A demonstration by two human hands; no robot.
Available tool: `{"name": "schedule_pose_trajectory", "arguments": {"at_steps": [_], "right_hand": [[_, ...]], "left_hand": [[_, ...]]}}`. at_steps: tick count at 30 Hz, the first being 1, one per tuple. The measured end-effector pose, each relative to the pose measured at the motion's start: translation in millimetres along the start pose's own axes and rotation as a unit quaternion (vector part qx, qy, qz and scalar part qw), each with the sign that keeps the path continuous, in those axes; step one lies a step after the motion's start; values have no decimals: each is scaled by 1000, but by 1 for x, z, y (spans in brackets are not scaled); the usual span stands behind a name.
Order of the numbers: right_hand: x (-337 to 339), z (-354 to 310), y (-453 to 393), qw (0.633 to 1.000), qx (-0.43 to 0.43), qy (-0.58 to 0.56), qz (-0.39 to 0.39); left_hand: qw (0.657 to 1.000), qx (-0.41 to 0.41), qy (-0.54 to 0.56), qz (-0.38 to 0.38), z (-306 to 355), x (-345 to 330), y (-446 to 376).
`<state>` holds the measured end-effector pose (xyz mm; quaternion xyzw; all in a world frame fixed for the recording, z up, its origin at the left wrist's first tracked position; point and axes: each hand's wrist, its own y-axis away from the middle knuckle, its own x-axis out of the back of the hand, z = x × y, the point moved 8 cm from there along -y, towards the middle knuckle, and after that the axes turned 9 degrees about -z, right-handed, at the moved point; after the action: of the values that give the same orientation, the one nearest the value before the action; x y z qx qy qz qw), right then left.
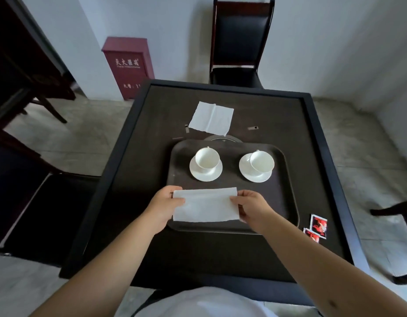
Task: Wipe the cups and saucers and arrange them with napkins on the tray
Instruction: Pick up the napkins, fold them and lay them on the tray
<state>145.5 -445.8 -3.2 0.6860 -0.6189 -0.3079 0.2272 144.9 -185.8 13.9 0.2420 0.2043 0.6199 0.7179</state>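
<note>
A dark tray (pixel 287 179) lies on the dark square table (pixel 220 255). On its far half stand two white cups, the left cup (pixel 207 158) on its saucer (pixel 206 173) and the right cup (pixel 261 161) on its saucer (pixel 255 176). Over the tray's near half I hold a folded white napkin (pixel 206 205) by both ends: my left hand (pixel 166 205) pinches the left end and my right hand (pixel 252 208) pinches the right end. A second white napkin (pixel 211 118) lies unfolded on the table beyond the tray.
Two small red-and-white packets (pixel 317 227) lie near the table's right edge. A dark chair (pixel 239 42) stands at the far side, with more chairs at left and right. A red cabinet (pixel 129 65) stands against the wall.
</note>
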Motion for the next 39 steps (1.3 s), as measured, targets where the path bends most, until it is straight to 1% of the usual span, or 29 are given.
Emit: {"name": "schedule_pose_trajectory", "arguments": {"at_steps": [4,9,12,17,24,28,30,31,32,33,34,36,37,38,39], "right_hand": [[-5,23,-23,999,-13,13,27],[-1,43,-53,994,-28,61,81],[4,49,-64,989,-30,88,113],[12,53,-78,979,-42,137,144],[13,41,-78,949,-30,277,145],[10,37,-72,947,-12,280,157],[8,36,-67,941,-14,298,162],[6,36,-63,929,-17,331,162],[4,36,-59,909,-17,385,159],[-1,35,-55,877,-6,455,152],[-8,34,-52,837,22,528,139],[-26,36,-45,760,94,638,85],[-34,40,-42,731,112,671,50],[-39,45,-40,711,116,693,18],[-41,50,-39,700,110,705,-4]], "left_hand": [[999,11,-21,34,-19,9,-18],[994,-2,-93,60,-31,11,-49],[989,12,-122,77,-39,12,-64],[986,39,-146,70,-46,11,-80],[969,6,-244,40,-40,2,-76],[961,6,-275,34,-43,5,-75],[955,-15,-293,41,-44,5,-72],[945,-29,-324,43,-43,4,-69],[927,-43,-369,41,-43,1,-66],[904,-62,-421,35,-44,-2,-63],[875,-88,-475,19,-45,-8,-60],[802,-138,-581,-26,-50,-23,-52],[770,-150,-619,-46,-54,-28,-49],[749,-151,-642,-60,-57,-31,-45],[741,-147,-652,-67,-60,-32,-43]]}}
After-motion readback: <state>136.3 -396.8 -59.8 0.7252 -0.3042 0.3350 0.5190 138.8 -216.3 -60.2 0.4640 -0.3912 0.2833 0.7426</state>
